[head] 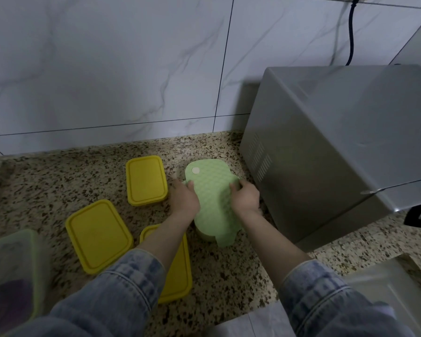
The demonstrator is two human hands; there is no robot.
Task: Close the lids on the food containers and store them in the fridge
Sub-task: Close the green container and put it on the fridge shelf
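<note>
A pale green lid with side flaps and a small white valve lies on top of a container whose wall peeks out beneath its near end. My left hand grips the lid's left edge and my right hand grips its right edge. Three yellow-lidded containers stand to the left with lids on: one at the back, one at the front left, and one partly hidden under my left forearm.
A grey microwave stands close on the right, touching distance from my right hand. A translucent container with something dark inside sits at the lower left. A clear lid or box lies at the lower right. Tiled wall behind the speckled counter.
</note>
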